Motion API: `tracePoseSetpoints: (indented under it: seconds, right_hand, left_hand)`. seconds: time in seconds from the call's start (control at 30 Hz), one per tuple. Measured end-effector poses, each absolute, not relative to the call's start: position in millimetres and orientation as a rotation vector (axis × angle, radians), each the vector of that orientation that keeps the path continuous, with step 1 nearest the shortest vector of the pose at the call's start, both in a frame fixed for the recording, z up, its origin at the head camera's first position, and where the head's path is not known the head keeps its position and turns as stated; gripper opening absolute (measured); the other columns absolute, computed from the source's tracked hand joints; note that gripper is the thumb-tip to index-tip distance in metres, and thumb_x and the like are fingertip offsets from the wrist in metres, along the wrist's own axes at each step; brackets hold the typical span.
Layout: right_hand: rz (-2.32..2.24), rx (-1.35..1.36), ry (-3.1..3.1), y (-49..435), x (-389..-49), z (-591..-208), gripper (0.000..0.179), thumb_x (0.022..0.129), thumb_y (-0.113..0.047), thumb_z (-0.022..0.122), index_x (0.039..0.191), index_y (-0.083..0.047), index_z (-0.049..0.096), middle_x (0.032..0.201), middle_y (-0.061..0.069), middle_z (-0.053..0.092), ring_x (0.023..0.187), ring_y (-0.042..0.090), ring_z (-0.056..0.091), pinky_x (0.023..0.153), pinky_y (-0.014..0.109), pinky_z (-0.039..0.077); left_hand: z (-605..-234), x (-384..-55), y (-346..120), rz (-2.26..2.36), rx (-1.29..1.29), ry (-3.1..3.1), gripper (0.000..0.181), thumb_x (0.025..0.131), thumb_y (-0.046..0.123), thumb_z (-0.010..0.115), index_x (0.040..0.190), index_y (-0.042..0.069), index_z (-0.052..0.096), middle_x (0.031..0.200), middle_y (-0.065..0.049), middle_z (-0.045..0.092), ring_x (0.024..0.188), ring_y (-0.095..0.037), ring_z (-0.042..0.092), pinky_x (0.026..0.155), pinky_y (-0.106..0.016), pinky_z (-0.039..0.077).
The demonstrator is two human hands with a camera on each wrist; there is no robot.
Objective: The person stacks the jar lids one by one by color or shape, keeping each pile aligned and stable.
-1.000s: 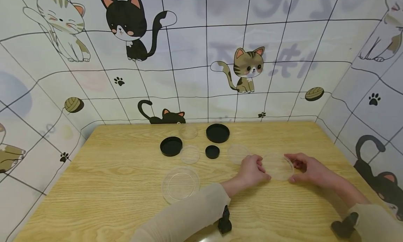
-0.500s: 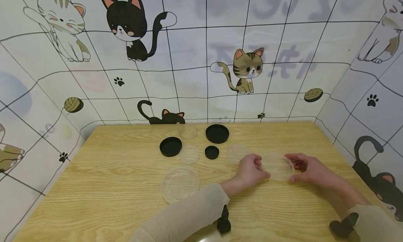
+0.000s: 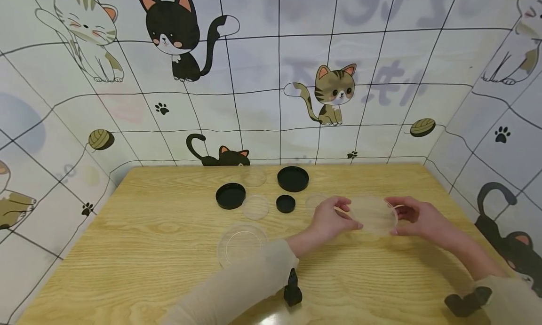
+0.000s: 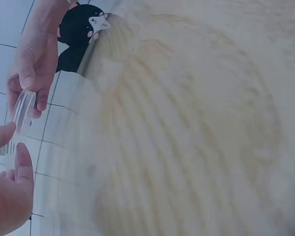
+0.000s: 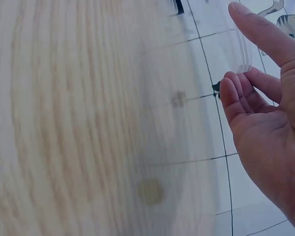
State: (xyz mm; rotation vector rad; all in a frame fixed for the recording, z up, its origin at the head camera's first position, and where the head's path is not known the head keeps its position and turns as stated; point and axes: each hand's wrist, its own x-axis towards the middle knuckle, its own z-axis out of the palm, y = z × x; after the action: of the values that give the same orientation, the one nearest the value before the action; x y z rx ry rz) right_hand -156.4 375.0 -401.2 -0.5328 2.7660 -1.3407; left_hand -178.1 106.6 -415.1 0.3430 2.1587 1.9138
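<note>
Between my two hands is a clear round plastic dish [image 3: 373,216], faint against the wood in the head view. My left hand [image 3: 331,219] grips its left edge and my right hand [image 3: 423,218] its right edge, thumbs toward me. The left wrist view shows the dish [image 4: 23,112] edge-on with layered rims, pinched by the left hand [image 4: 10,194] below and the right hand [image 4: 35,64] above. In the right wrist view the dish's curved rim [image 5: 244,46] sits between thumb and fingers of the right hand [image 5: 270,98].
On the wooden table [image 3: 139,249] lie a large black lid [image 3: 293,179], a medium one [image 3: 230,196] and a small one [image 3: 285,203]. Several clear discs lie near them, including a large ringed disc [image 3: 242,240] partly behind my left sleeve [image 3: 241,282]. A cat-print backdrop [image 3: 254,104] surrounds the table.
Both hands have moved slightly up in the head view with the clear dish between them, after holding nearly still. The other discs and lids have stayed put.
</note>
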Motion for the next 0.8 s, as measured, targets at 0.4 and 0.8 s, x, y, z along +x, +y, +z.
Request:
tracePoseSetpoints:
  seconds: [0.4,0.8]
  right_hand:
    - [-1.542,-0.662,2.672,333,-158,-381,0.068,0.078,0.01,0.083,0.137,0.016,0.05,0.12,-0.002,0.06,0.097,0.006,0.059,0.082,0.015,0.051]
    - [-1.6,-0.72,2.634,290,-156,-370,0.068,0.078,0.008,0.085,0.138,0.014,0.053,0.115,0.012,0.06,0.095,0.009,0.06,0.082,0.017,0.052]
  left_hand:
    - [-389,-182,58,1.875,0.419,2.167,0.052,0.077,0.009,0.092,0.122,0.012,0.067,0.104,0.007,0.061,0.086,-0.006,0.064,0.069,-0.026,0.056]
    - [-377,-175,12,1.9,0.437,2.167,0.053,0.077,0.006,0.09,0.125,0.008,0.066,0.112,0.002,0.063,0.087,-0.012,0.068,0.068,-0.026,0.054]
